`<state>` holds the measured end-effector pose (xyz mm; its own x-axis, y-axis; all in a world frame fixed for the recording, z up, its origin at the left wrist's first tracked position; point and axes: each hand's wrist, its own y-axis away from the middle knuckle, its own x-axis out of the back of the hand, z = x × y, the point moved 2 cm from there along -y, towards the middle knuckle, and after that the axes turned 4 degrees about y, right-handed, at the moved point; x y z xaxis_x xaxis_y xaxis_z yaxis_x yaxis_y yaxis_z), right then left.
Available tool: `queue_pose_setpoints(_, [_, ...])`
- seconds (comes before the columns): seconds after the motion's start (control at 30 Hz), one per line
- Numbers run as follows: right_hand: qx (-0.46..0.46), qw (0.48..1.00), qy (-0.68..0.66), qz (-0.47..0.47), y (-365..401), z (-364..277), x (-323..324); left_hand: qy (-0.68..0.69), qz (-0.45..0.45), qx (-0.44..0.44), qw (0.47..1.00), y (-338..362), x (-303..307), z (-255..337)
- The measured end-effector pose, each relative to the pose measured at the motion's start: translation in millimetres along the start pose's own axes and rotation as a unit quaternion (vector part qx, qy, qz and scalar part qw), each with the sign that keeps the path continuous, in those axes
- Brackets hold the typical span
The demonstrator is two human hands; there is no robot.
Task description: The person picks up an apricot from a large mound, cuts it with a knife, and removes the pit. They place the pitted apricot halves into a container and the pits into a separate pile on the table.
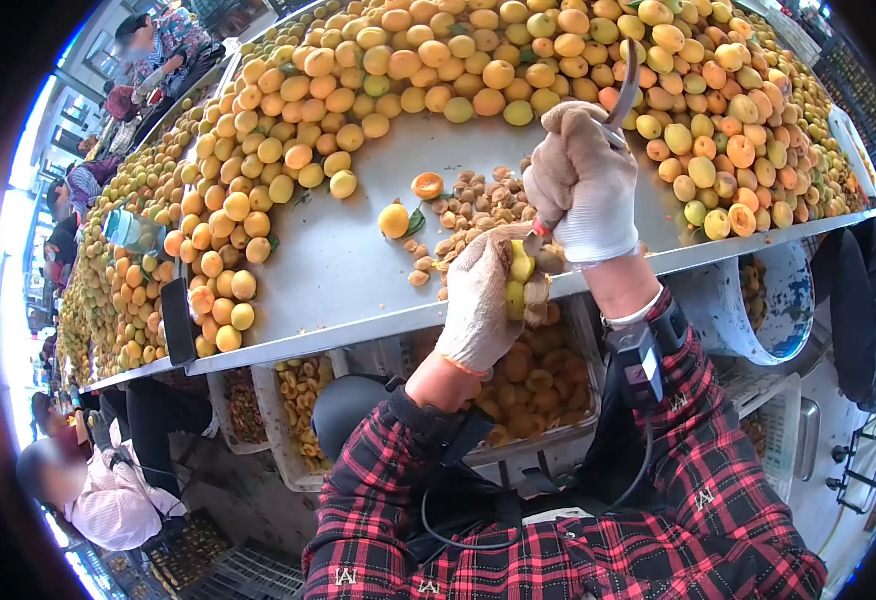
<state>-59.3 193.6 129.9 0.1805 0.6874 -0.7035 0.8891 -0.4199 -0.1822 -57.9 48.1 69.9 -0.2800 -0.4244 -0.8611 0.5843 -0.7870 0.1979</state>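
Note:
My left hand point(480, 300), in a worn cloth glove, grips a yellow apricot point(521, 278) at the near edge of the metal table point(338, 270). My right hand point(583, 180), also gloved, holds a curved metal knife point(626, 85) whose lower end meets the apricot. A heap of brown pits point(473, 205) lies on the table just beyond my hands. One halved apricot point(426, 185) and a whole one point(393, 220) sit beside the pits.
A large pile of yellow-orange apricots point(518, 60) covers the far table. Below the edge stand a crate of apricot halves point(538, 385), another crate point(303, 385) and a white bucket point(773, 300). Other people sit at the left point(88, 490).

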Motion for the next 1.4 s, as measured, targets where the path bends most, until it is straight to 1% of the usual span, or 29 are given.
queue_pose_setpoints(0.03, [-0.001,1.000,0.000,-0.001,4,6,-5,0.001,0.000,-0.002,1.000,-2,0,-4])
queue_pose_setpoints(0.07, [0.074,0.993,0.089,0.029,8,12,-11,-0.059,0.104,-0.061,0.991,-5,1,-9])
queue_pose_setpoints(0.1, [0.148,0.971,0.176,0.058,9,17,-14,-0.117,0.206,-0.120,0.964,-7,3,-14])
queue_pose_setpoints(0.13, [0.149,0.973,0.158,0.075,8,23,-12,-0.089,0.244,-0.154,0.953,-11,8,-19])
queue_pose_setpoints(0.23, [0.114,0.982,0.107,0.107,-1,27,-4,-0.074,0.239,-0.173,0.953,-16,12,-18])
queue_pose_setpoints(0.3, [0.119,0.976,0.143,0.115,-3,28,-4,-0.075,0.252,-0.161,0.951,-13,7,-15])
queue_pose_setpoints(0.33, [0.090,0.984,0.138,0.066,-3,26,-6,-0.078,0.264,-0.148,0.950,-11,6,-12])
queue_pose_setpoints(0.37, [0.061,0.989,0.133,0.016,-3,25,-8,-0.079,0.264,-0.147,0.950,-11,10,-12])
queue_pose_setpoints(0.43, [0.043,0.988,0.147,0.012,-3,19,-11,-0.110,0.195,-0.116,0.968,-10,14,-11])
queue_pose_setpoints(0.47, [0.011,0.993,0.113,-0.028,-2,16,-11,-0.109,0.195,-0.116,0.968,-7,16,-10])
queue_pose_setpoints(0.53, [-0.042,0.995,0.029,-0.091,-5,14,-6,-0.088,0.127,-0.060,0.986,0,0,-4])
queue_pose_setpoints(0.57, [-0.042,0.995,0.030,-0.091,-6,13,-2,-0.088,0.127,-0.060,0.986,3,-6,-1])
queue_pose_setpoints(0.63, [-0.038,0.990,-0.067,-0.120,-7,10,-3,-0.101,0.096,-0.072,0.988,6,-15,3])
queue_pose_setpoints(0.67, [-0.037,0.991,-0.050,-0.116,-5,10,-3,-0.079,0.068,-0.049,0.993,6,-13,3])
queue_pose_setpoints(0.7, [-0.038,0.991,-0.050,-0.117,-5,10,-2,-0.078,0.068,-0.050,0.993,7,-9,5])
queue_pose_setpoints(0.77, [-0.034,0.984,-0.096,-0.148,-6,11,2,-0.007,0.014,0.002,1.000,6,-3,3])
queue_pose_setpoints(0.8, [-0.034,0.984,-0.096,-0.147,-7,12,2,-0.007,0.013,0.003,1.000,5,2,2])
queue_pose_setpoints(0.87, [-0.011,0.993,-0.079,-0.086,-8,15,4,0.049,-0.039,-0.018,0.998,3,5,2])
queue_pose_setpoints(0.9, [-0.010,0.993,-0.080,-0.087,-8,13,0,0.047,-0.039,-0.019,0.998,2,4,3])
queue_pose_setpoints(0.97, [0.028,0.998,0.014,0.060,-5,8,-3,0.000,0.099,-0.053,0.994,-3,3,3])
queue_pose_setpoints(1.0, [0.045,0.992,0.055,0.107,-4,7,-7,-0.028,0.122,-0.084,0.989,-1,-3,2])
queue_pose_setpoints(1.03, [0.044,0.992,0.055,0.107,-4,9,-7,-0.027,0.123,-0.083,0.989,-3,-3,-1])
queue_pose_setpoints(1.1, [0.075,0.982,0.109,0.137,-4,12,-7,-0.108,0.187,-0.100,0.971,-8,1,-4])
queue_pose_setpoints(1.17, [0.073,0.978,0.106,0.165,-5,16,-9,-0.101,0.180,-0.113,0.972,-13,15,-19])
queue_pose_setpoints(1.23, [0.070,0.973,0.101,0.193,-5,20,-10,-0.257,0.144,-0.218,0.930,-16,15,-30])
queue_pose_setpoints(1.27, [0.062,0.978,0.093,0.174,-5,24,-9,-0.179,0.176,-0.211,0.945,-18,21,-35])
queue_pose_setpoints(1.3, [0.052,0.983,0.084,0.154,-4,28,-9,-0.179,0.179,-0.211,0.944,-15,19,-30])
queue_pose_setpoints(1.37, [0.061,0.982,0.089,0.155,-5,22,-10,-0.110,0.112,-0.089,0.984,-6,1,-13])
queue_pose_setpoints(1.4, [0.063,0.985,0.061,0.151,-8,19,-8,-0.118,0.109,-0.070,0.985,-4,-7,-6])
